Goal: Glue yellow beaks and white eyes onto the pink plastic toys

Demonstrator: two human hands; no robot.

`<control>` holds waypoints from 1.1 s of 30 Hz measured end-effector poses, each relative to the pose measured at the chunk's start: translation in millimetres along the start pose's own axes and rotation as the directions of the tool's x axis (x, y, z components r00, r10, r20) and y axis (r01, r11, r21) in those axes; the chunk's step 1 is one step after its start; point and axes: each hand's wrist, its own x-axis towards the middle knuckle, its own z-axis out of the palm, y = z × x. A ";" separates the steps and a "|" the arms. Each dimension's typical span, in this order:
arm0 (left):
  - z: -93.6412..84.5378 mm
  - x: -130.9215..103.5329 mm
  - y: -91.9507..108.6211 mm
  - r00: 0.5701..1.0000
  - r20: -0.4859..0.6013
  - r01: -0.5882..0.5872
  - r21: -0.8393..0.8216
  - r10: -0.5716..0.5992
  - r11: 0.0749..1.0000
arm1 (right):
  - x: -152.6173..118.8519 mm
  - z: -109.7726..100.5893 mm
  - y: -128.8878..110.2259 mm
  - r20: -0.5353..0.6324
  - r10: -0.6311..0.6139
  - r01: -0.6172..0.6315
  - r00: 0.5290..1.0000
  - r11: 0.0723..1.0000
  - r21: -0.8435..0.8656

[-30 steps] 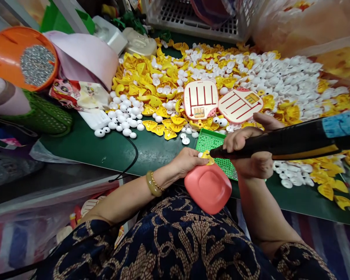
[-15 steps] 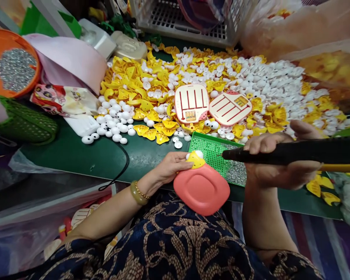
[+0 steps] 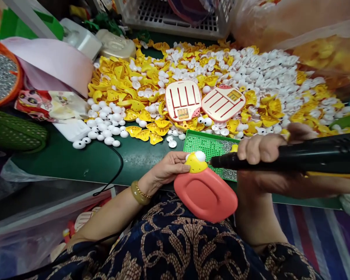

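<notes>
My left hand (image 3: 170, 168) pinches the yellow head (image 3: 196, 163) of a red plastic toy (image 3: 205, 196), which has white eyes on top and an oval recess in its body. A black electric screwdriver (image 3: 291, 154) lies across my right hand (image 3: 261, 155), its fingers wrapped round it. The driver's tip is close beside the yellow head; whether they touch I cannot tell. Behind the toy is a green perforated tray (image 3: 202, 142) with small silvery screws (image 3: 230, 175), partly hidden by the driver and my right hand.
Yellow shells (image 3: 116, 77) and white eye parts (image 3: 259, 74) are heaped across the green table (image 3: 67, 159). Two cream panels with red slots (image 3: 183, 99) lie on the heap. An orange bowl (image 3: 20, 83) of screws stands left, and a white crate (image 3: 175, 29) at the back.
The screwdriver has moved left, from over the tray to beside the yellow head. The red toy has tilted and shifted slightly right. The camera view has shifted a little.
</notes>
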 end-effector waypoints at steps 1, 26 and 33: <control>-1.8 -0.9 -0.6 1.000 -0.021 0.010 0.006 -0.010 1.000 | 1.4 -3.1 -1.0 -0.011 0.005 -0.005 1.000 1.000 -0.014; 11.5 6.4 -7.0 0.889 -0.452 0.116 0.061 -0.076 0.991 | -24.0 -12.6 93.9 0.016 0.118 -0.116 0.993 0.985 -0.124; 12.6 8.6 -5.3 0.891 -0.449 0.111 0.090 -0.060 0.990 | -20.5 -8.7 95.0 0.035 0.109 -0.102 0.993 0.981 -0.168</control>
